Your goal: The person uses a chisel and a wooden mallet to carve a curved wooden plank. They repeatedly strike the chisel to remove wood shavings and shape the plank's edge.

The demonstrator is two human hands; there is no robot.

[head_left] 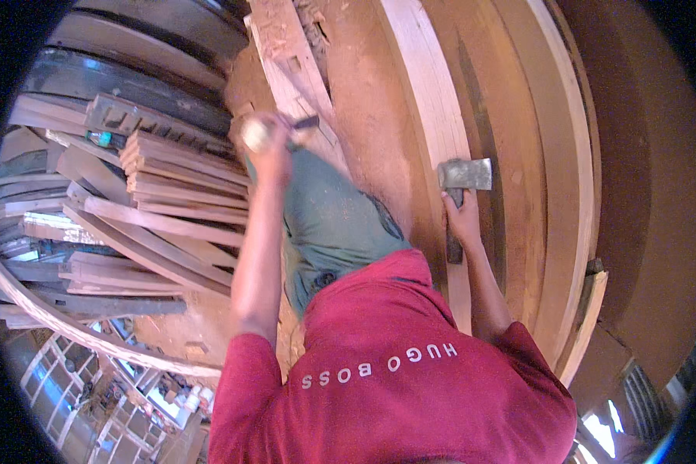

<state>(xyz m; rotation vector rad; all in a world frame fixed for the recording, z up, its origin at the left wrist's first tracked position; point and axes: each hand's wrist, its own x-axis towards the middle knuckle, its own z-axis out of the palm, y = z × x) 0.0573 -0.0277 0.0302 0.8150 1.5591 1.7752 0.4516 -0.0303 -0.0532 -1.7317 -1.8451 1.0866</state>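
My left hand (274,158) is closed round a chisel (257,134) with a pale, round handle end; its dark metal part (307,122) points right. Motion blurs this hand a little. It is over my green-trousered knee, beside a pale wooden board (294,89) with a square hole (294,64) cut in it. On the right, my right hand (463,219) grips a hatchet (467,174) high on its dark handle, just below the grey metal head. The hatchet lies over a long pale plank (429,93), and its handle end points back toward me.
Several cut wooden strips (185,182) are stacked at the left, with longer loose pieces around them. Long planks (510,116) run along my right side. Wood shavings (315,31) lie by the board's far end. A small green item (100,138) rests among the timber.
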